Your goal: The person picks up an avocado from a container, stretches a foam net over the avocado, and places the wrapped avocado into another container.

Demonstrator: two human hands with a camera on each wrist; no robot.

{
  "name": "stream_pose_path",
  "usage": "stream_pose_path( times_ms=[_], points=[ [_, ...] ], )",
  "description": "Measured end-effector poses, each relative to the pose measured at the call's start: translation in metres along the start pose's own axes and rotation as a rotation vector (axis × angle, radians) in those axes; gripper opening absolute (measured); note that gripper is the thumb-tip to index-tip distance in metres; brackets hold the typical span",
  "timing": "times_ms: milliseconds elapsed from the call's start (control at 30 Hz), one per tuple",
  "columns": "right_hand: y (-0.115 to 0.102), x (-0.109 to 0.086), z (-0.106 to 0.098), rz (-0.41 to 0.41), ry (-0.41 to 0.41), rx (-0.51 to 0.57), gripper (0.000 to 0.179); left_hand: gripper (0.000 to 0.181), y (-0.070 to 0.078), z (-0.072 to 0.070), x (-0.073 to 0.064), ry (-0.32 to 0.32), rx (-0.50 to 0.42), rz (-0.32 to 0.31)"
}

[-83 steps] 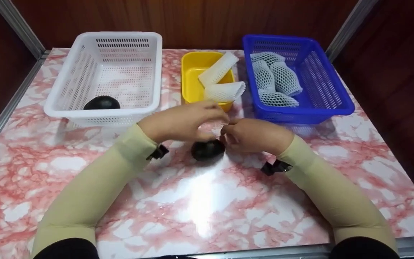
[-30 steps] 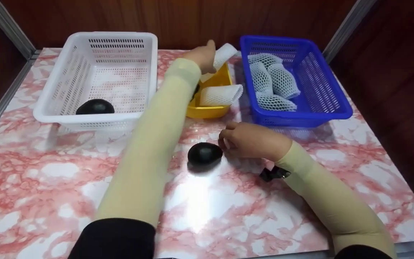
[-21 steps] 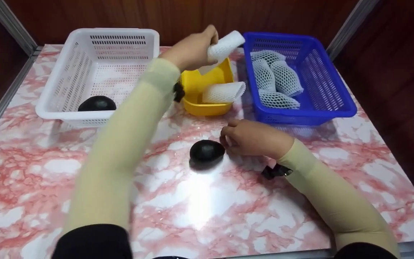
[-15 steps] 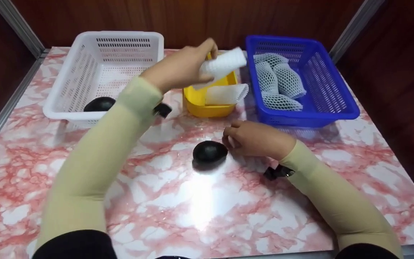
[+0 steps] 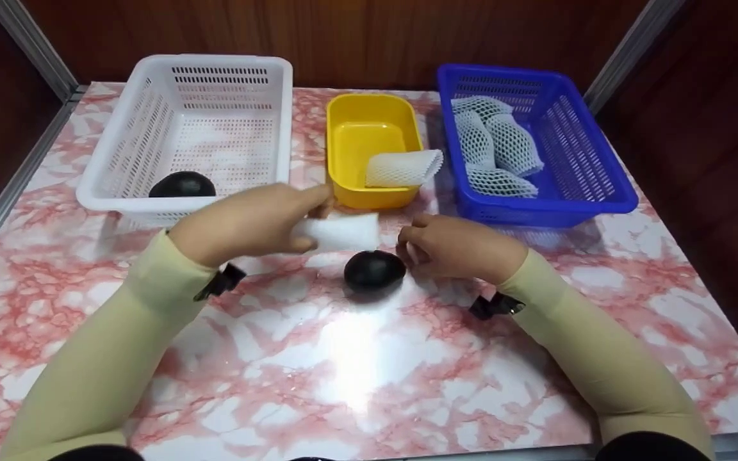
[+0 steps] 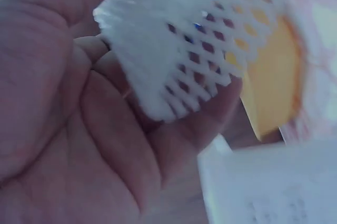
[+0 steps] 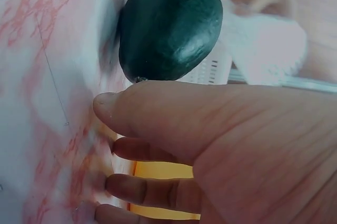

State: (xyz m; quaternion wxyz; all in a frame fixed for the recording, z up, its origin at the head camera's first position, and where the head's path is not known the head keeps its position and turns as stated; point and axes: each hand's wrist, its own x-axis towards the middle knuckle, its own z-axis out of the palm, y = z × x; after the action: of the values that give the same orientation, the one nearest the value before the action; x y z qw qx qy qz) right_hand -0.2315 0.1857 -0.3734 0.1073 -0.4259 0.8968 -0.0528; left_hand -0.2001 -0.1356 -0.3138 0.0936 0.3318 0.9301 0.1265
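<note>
My left hand [image 5: 250, 221] grips a white foam net sleeve [image 5: 346, 232] over the table, left of centre. In the left wrist view the foam net sleeve [image 6: 174, 45] lies between thumb and fingers, its diamond mesh partly spread. A dark avocado [image 5: 375, 271] rests on the table just in front of the sleeve's free end. To its right, my right hand [image 5: 462, 248] rests by the table, fingers loosely bent and holding nothing. The right wrist view shows the avocado's [image 7: 171, 27] stem end right by the thumb.
A white basket [image 5: 90, 186] at back left holds another avocado [image 5: 182, 184]. The yellow bin [image 5: 343, 189] in the middle has one foam net sleeve [image 5: 401, 168] leaning over its rim. Several net-covered pieces [image 5: 494, 144] lie in the blue basket [image 5: 599, 203] at back right.
My left hand went from near the avocado to the yellow bin, took one of the two foam net sleeves there, and brought it back toward the avocado. My right hand stayed in place.
</note>
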Motion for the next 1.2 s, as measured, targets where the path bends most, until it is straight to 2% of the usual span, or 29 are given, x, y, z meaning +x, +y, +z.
stream_pose_path(
  times_ms=[133,333,400,567,667,733,800,933,1000,1100,1167,1200],
  points=[
    [0.003,-0.002,0.0,0.007,0.0,-0.012,0.035,0.036,-0.007,0.014,-0.008,-0.041,0.047,-0.033],
    [0.004,-0.002,0.002,0.003,-0.007,0.0,0.033,0.057,-0.012,0.034,-0.008,-0.224,0.041,-0.124],
    [0.004,-0.002,0.003,0.001,-0.011,0.003,0.033,0.063,-0.012,0.039,-0.008,-0.252,0.031,-0.141],
    [0.002,-0.004,0.002,0.02,-0.015,0.011,0.034,0.083,-0.009,0.046,-0.005,-0.163,-0.023,-0.154],
    [0.0,-0.005,0.002,0.016,-0.01,0.006,0.033,0.097,-0.009,0.052,0.001,-0.099,-0.036,-0.092],
    [-0.001,-0.005,0.002,0.002,-0.006,-0.008,0.031,0.1,-0.01,0.055,0.005,-0.084,-0.025,-0.05],
    [-0.002,-0.005,0.002,-0.013,0.004,-0.025,0.03,0.094,-0.01,0.056,0.007,-0.083,-0.001,-0.025],
    [-0.002,-0.003,0.001,-0.027,0.02,-0.045,0.026,0.077,-0.009,0.053,0.005,-0.061,0.046,-0.027],
    [-0.003,-0.002,0.001,-0.031,0.024,-0.052,0.025,0.071,-0.009,0.053,0.003,-0.002,0.083,-0.015],
    [-0.002,0.0,0.0,-0.041,0.029,-0.063,0.024,0.059,-0.008,0.055,0.003,0.135,0.133,0.023],
    [-0.003,0.0,0.001,-0.042,0.028,-0.061,0.024,0.044,-0.008,0.058,0.004,0.202,0.148,0.057],
    [-0.003,0.0,0.001,-0.04,0.027,-0.056,0.024,0.033,-0.008,0.059,0.004,0.213,0.149,0.067]
  ],
)
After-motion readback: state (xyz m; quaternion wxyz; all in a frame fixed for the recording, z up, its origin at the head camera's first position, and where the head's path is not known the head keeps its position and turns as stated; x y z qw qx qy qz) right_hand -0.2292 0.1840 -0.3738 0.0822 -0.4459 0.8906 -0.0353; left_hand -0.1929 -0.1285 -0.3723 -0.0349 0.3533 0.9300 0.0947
